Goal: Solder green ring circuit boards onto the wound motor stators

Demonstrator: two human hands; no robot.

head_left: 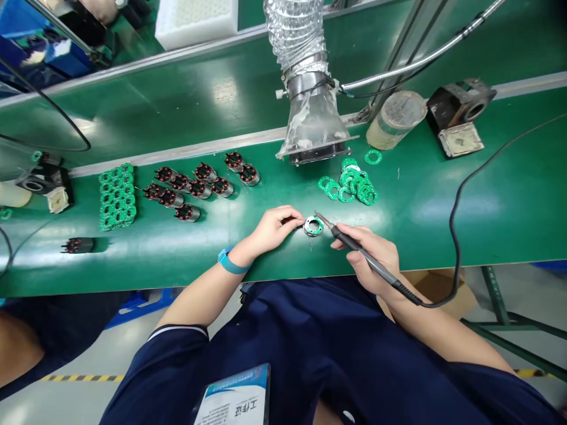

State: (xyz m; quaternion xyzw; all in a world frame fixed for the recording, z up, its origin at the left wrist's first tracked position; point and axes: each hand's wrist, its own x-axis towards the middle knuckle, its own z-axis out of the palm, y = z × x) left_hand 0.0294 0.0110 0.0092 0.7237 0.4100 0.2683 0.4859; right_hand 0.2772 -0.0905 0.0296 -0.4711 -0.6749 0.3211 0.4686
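Note:
A motor part with a green and white ring point(313, 226) on top stands on the green table near its front edge. My left hand point(277, 229) is closed at the left side of this part, thumb and forefinger pressed against its edge. In my right hand point(374, 254) is a soldering iron point(354, 245), held like a pen, its tip just above the upper right of the ring. Loose green rings point(354, 183) lie in a pile beyond the part. Several motor parts with red and black tops point(199, 189) stand to the left.
A fume hood nozzle point(312, 118) hangs over the table's back. Behind on the right are a cloudy jar point(396, 120) and an iron stand point(460, 115). Stacked green boards point(117, 198) lie left. The iron's cable point(456, 230) curves right. Another person point(44, 348) sits left.

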